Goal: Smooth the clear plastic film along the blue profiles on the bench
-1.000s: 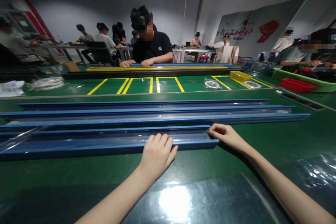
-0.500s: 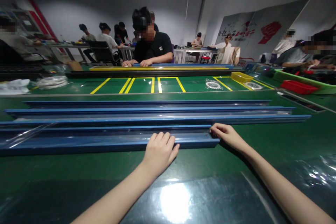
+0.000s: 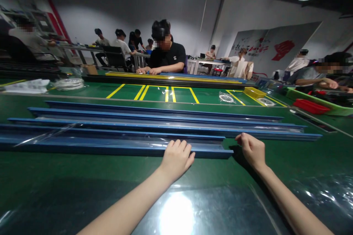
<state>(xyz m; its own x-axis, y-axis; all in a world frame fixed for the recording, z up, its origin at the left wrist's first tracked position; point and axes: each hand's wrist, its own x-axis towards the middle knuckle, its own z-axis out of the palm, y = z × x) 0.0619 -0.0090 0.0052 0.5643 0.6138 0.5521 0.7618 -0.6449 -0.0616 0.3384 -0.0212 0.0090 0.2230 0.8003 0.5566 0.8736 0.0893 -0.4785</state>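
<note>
The nearest blue metal channel (image 3: pixel 110 145) lies lengthwise on the green table, its right end in front of me and its left end past the view. My left hand (image 3: pixel 178 157) grips its front wall near that end, fingers curled over the edge and thumb along the outside. Just beyond the open end, my right hand (image 3: pixel 253 150) is raised off the table, fingers curled in a pinch. Whatever the pinch may hold is too small to make out. Clear plastic film (image 3: pixel 49 134) crosses the channel's left part. Behind lie more blue channels (image 3: pixel 193 126), parallel to it.
A clear plastic sheet (image 3: pixel 132 205) covers the near table. Farther back are coiled white strips (image 3: pixel 226 98), a yellow tray (image 3: pixel 254 92), a red tray (image 3: pixel 311 107) and a green bin (image 3: pixel 335 108). Across the table, a person in black (image 3: pixel 172 57) handles long strips.
My right hand has drawn away from the channel's end toward the right. My left hand keeps its hold on the front wall. The view has tilted and shifted slightly.
</note>
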